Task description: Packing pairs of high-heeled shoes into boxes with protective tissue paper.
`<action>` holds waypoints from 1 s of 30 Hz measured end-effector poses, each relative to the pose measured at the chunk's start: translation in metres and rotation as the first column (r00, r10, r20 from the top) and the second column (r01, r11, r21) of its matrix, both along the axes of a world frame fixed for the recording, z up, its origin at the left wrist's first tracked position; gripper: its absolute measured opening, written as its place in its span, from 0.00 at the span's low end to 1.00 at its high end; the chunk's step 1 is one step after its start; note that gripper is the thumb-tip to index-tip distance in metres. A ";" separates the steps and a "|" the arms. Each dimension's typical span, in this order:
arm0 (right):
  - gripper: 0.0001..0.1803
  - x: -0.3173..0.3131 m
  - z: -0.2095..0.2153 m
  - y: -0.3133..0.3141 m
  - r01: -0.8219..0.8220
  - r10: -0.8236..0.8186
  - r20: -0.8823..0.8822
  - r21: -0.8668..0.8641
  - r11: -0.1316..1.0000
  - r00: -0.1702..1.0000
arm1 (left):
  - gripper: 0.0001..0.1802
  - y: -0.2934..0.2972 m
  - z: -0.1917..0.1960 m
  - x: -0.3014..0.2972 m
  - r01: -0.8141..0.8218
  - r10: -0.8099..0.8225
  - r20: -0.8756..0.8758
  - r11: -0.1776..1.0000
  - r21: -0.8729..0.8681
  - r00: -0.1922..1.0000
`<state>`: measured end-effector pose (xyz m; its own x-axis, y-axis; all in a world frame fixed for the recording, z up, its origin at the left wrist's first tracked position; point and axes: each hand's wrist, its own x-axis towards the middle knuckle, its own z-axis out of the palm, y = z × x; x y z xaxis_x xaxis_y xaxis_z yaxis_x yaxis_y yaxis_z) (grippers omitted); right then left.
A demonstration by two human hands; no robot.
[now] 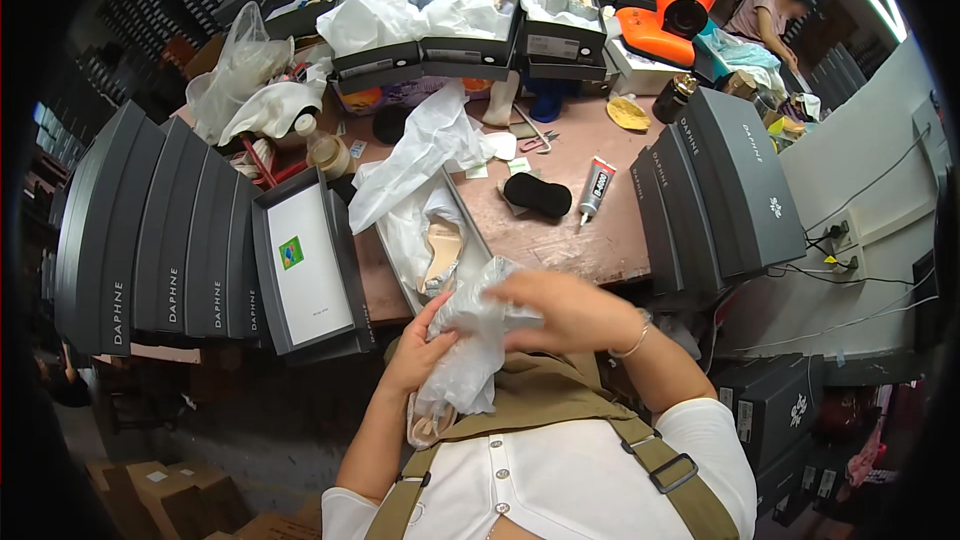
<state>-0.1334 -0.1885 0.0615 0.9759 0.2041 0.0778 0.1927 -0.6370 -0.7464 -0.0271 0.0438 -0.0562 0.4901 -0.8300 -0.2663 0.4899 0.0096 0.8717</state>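
Observation:
At the table's near edge, my left hand (412, 355) is closed around a shoe (428, 427) wrapped in white tissue paper (470, 365). Only the shoe's beige lower end shows, below the paper. My right hand (560, 310) is on the other side of this bundle, slightly blurred, its curled fingers gripping the paper. Just beyond my hands lies an open grey shoebox (470, 208), lined with tissue. In it rests a second shoe (443, 248), beige inside with a glittery silver toe. More tissue (415, 155) spills over the box's far end.
Dark shoeboxes stand at the left (140, 230) and right (715, 190). A box lid (310, 270) leans near my left. On the table (540, 250) are a black oval pad (537, 196), a glue tube (597, 190) and scissors (540, 140). Boxed shoes (470, 45) line the back; a person (770, 20) works far right.

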 end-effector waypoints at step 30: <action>0.08 0.057 -0.031 0.027 0.250 -0.293 0.106 0.303 0.920 0.950 | 0.34 -0.029 0.003 -0.019 -0.568 0.569 0.134 0.821 -0.055 0.811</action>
<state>-0.0766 -0.1617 0.0310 0.9637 -0.1188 0.2392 0.1630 -0.4476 -0.8792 -0.0456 0.0144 -0.0528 0.9062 -0.3944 -0.1524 0.2688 0.2593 0.9276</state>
